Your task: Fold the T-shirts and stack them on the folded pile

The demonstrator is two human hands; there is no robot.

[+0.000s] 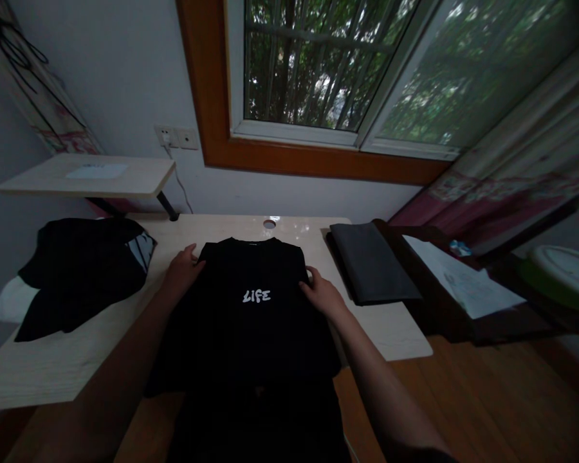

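A black T-shirt (251, 321) with white "LIFE" lettering lies flat on a light wooden table (77, 360), collar away from me, its hem hanging over the near edge. My left hand (182, 270) rests on the shirt's left shoulder edge, fingers closed on the fabric. At the right shoulder edge, my right hand (321, 292) pinches the cloth in the same way.
A heap of dark clothes (82, 270) lies at the table's left. A folded dark item (369, 263) sits at the right end, beside a dark desk with white paper (463, 283). A small shelf (91, 175) and wall sockets (176, 136) stand behind, under a window.
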